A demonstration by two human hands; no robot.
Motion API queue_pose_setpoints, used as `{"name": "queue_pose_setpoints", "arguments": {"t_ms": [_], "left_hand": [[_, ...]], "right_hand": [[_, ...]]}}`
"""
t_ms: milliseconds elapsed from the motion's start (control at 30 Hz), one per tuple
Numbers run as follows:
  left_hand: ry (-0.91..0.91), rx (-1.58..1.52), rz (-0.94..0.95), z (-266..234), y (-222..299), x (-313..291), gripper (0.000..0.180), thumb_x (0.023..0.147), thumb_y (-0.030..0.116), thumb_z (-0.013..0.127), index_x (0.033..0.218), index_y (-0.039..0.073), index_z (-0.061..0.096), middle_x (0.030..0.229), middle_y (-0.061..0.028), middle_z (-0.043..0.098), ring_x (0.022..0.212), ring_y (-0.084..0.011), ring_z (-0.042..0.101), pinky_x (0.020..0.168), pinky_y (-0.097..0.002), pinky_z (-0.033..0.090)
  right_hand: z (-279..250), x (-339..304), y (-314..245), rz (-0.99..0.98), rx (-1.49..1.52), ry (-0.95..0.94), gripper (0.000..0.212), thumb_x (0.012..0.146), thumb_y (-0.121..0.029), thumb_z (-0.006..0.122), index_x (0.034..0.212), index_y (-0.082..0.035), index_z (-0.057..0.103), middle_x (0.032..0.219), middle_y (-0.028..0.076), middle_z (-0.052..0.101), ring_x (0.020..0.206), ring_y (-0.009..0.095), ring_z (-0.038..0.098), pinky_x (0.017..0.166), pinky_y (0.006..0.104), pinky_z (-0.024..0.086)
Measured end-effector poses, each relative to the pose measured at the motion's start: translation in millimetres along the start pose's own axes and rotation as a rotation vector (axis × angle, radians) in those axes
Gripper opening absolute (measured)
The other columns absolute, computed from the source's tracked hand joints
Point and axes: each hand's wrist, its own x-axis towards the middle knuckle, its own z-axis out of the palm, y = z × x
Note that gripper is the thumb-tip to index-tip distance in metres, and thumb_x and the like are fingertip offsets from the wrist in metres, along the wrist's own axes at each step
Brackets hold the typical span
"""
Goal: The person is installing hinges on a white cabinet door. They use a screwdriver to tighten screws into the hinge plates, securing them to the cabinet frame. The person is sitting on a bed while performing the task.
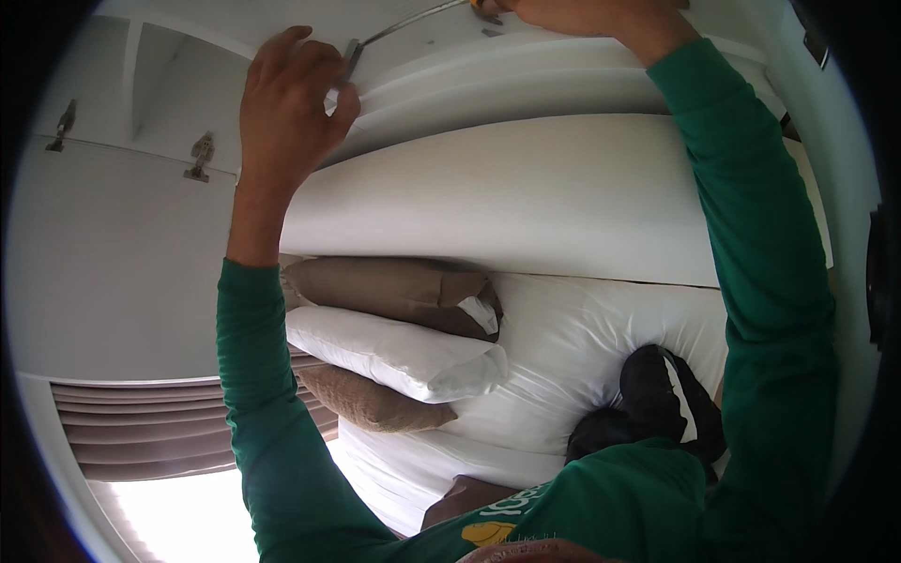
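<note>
My left hand is raised at the upper left, with its fingers curled and thumb and forefinger at a small grey metal piece. Part of that piece is hidden behind the fingers. My right hand, cut off by the top edge, grips the orange and black handle of what looks like a screwdriver. Its thin silver shaft runs left, and the tip meets the grey piece or lies just beside it. Both are up against a white surface overhead.
Two metal hinges sit along a white cabinet panel on the left. Below lies a bed with brown and white pillows beside a white padded board. Pleated blinds hang over a bright window.
</note>
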Motion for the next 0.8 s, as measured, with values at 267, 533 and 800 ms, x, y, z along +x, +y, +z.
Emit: {"name": "queue_pose_setpoints", "arguments": {"t_ms": [267,533,800], "left_hand": [[0.045,0.043,-0.034,1.4,3.1,-12.2,0.023,0.086,0.022,0.071,0.108,0.016,0.077,0.125,0.0036,0.069,0.138,-0.0258,0.051,0.116,-0.0514,0.039],[-0.351,0.263,-0.022,-21.6,4.4,-1.1,0.023,0.094,0.019,0.063,0.113,0.016,0.075,0.125,0.0031,0.07,0.128,-0.0225,0.056,0.099,-0.0486,0.046],[-0.754,0.14,0.095,-52.1,11.4,97.3,0.034,0.089,0.024,0.066,0.118,0.01,0.074,0.114,-0.0101,0.071,0.117,-0.0287,0.058,0.106,-0.0447,0.043]], "right_hand": [[2.1,4.7,-3.0,-0.01,-0.04,0.027,0.025,0.095,-0.02,0.06,0.103,-0.001,0.073,0.1,0.023,0.073,0.092,0.041,0.069,0.082,0.0509,0.054],[19.3,8.6,-4.4,0.011,-0.003,0.012,0.023,0.095,-0.018,0.061,0.101,0.0,0.074,0.1,0.021,0.074,0.09,0.038,0.071,0.081,0.0489,0.055],[16.3,-5.6,-0.8,-0.013,-0.04,0.067,0.022,0.093,-0.019,0.063,0.102,-0.003,0.076,0.102,0.016,0.076,0.092,0.036,0.071,0.082,0.0476,0.054]]}}
